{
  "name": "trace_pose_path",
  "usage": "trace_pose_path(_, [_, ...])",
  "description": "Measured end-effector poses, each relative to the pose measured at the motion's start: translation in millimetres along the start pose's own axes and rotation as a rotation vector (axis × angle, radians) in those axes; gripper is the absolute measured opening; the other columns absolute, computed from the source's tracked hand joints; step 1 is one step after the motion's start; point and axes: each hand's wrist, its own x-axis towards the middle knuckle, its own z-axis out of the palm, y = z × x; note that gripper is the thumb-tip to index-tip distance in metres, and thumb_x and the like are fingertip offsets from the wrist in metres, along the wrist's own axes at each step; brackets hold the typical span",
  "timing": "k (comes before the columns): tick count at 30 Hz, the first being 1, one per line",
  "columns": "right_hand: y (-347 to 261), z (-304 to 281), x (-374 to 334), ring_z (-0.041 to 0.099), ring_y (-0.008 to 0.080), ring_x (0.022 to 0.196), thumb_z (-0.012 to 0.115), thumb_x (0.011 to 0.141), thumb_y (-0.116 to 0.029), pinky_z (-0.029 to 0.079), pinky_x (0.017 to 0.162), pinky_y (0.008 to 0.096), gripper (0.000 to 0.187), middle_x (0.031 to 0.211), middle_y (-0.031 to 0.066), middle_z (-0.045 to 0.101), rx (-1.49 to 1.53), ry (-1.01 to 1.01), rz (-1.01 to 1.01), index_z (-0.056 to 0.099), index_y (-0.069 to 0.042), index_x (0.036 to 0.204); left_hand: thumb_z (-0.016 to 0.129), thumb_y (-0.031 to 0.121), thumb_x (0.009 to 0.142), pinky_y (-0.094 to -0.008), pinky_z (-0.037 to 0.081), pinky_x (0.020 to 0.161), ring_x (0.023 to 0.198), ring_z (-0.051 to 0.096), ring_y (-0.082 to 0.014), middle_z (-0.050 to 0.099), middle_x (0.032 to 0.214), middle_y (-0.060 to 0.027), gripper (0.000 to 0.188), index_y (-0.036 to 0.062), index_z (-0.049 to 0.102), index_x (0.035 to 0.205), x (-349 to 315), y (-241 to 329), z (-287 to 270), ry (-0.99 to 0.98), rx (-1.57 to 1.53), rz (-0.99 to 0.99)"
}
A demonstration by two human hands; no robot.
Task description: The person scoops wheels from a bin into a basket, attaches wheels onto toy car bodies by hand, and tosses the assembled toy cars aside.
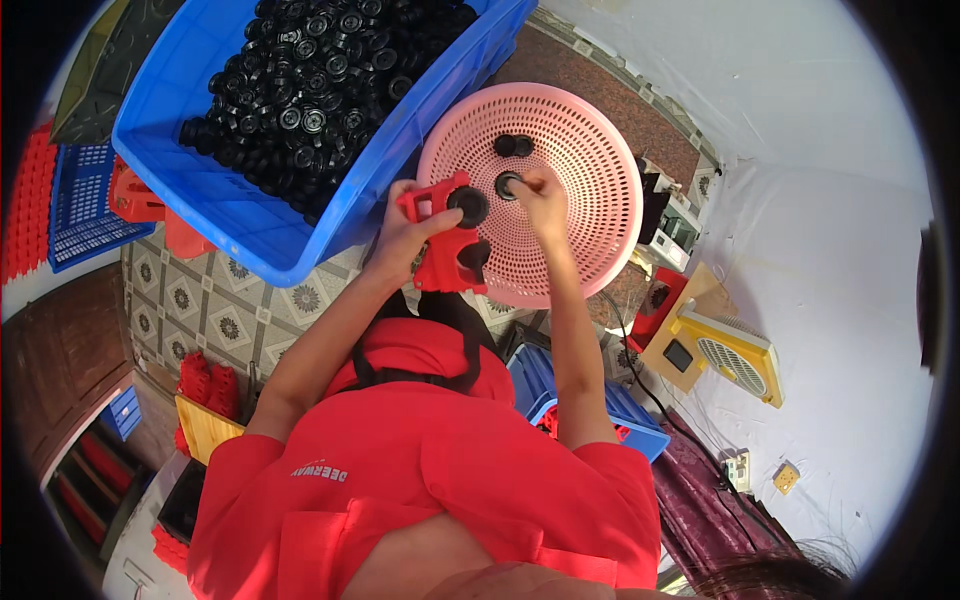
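Note:
My left hand (402, 238) is wrapped round a red plastic toy vehicle body (440, 272), held over the left rim of a pink perforated basket (605, 195). A black wheel (468, 207) sits at the body's upper right, with my left thumb against it. Lower on the same side is a second dark round piece (473, 256). Over the basket's middle, my right hand (545, 208) pinches another black wheel (508, 186) between thumb and fingers. Two loose black wheels (514, 146) lie in the basket, just beyond that hand.
A large blue bin (290, 262) heaped with black wheels (310, 90) stands at the far left, close beside the basket. A blue crate (640, 432) with red parts is by my right elbow. To the right stands a yellow fan (735, 360), with a dark cable (650, 390) nearby.

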Motion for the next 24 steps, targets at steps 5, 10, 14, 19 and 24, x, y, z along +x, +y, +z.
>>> trace_pose_path(5, [-129.8,-50.1,-73.5,0.058,0.0089,0.068,0.069,0.08,0.001,0.046,0.061,0.021,0.017,0.079,0.0019,0.062,0.531,-0.16,0.151,0.058,-0.002,0.092,0.081,0.006,0.071,-0.0298,0.056,0.075,0.09,0.062,-0.0154,0.054,0.104,-0.0085,0.061,0.0077,0.036,0.112,12.6,2.3,11.8,-0.002,0.111,0.025])
trace_pose_path(10, [-127.5,-49.1,-99.0,0.06,0.0086,0.074,0.071,0.078,0.003,0.049,0.066,0.0219,0.02,0.081,0.0021,0.064,0.251,-0.202,0.124,0.058,-0.001,0.094,0.083,0.007,0.068,-0.0322,0.056,0.078,0.093,0.061,-0.0185,0.053,0.107,-0.01,0.07,0.0065,0.034,0.118,8.1,9.7,42.8,-0.073,0.039,0.12])
trace_pose_path(14, [-127.8,-43.9,-98.7,0.059,0.0176,0.098,0.07,0.076,-0.002,0.048,0.084,0.0292,0.049,0.109,0.01,0.06,0.321,-0.202,0.089,0.05,-0.001,0.121,0.085,0.009,0.066,-0.0342,0.054,0.084,0.102,0.059,-0.0213,0.053,0.113,-0.0126,0.08,0.0067,0.03,0.124,-6.8,34.5,45.6,-0.116,0.162,0.189])
trace_pose_path(19, [-170.5,-42.6,-107.5,0.044,0.0281,0.129,0.055,0.066,0.003,0.037,0.105,0.0374,0.086,0.138,0.0188,0.044,0.789,-0.155,-0.026,0.024,0.002,0.146,0.091,0.008,0.054,-0.039,0.034,0.109,0.133,0.037,-0.0261,0.03,0.147,-0.0178,0.144,0.0148,-0.017,0.15,-49.7,76.8,53.8,-0.383,0.454,0.473])
trace_pose_path(24, [-202.9,-13.0,-102.5,0.048,0.0258,0.122,0.064,0.064,-0.005,0.036,0.105,0.0378,0.083,0.131,0.0133,0.048,0.557,-0.088,-0.287,0.034,0.004,0.14,0.091,0.017,0.055,-0.036,0.03,0.111,0.133,0.037,-0.0266,0.031,0.147,-0.0194,0.147,0.0109,-0.023,0.147,-83.2,113.2,43.0,-0.343,0.401,0.568])
